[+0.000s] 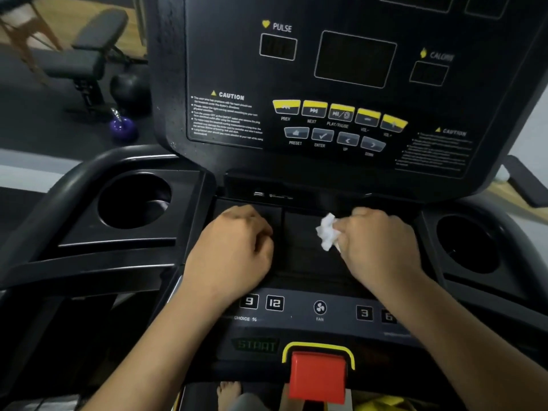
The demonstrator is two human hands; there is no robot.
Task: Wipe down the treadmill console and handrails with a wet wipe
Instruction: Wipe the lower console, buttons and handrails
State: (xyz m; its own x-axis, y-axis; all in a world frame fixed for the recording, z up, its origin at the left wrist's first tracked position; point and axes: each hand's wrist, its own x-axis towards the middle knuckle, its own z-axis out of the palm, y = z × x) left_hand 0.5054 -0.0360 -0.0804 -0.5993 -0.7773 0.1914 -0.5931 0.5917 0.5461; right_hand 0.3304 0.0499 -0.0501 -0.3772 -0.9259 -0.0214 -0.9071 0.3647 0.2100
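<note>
The black treadmill console (341,84) fills the upper view, with dark displays and yellow and grey buttons. Below it lies a flat black tray area (299,241). My right hand (379,244) rests on that tray, fingers closed around a crumpled white wet wipe (327,232) that sticks out to its left. My left hand (234,247) lies as a loose fist on the tray's left part, holding nothing. A black handrail (68,185) curves around the left side.
Round cup holders sit at the left (133,200) and right (468,244). A red stop button (317,378) in a yellow frame is near the bottom. A weight bench (86,54) and a purple kettlebell (123,127) stand on the floor at left.
</note>
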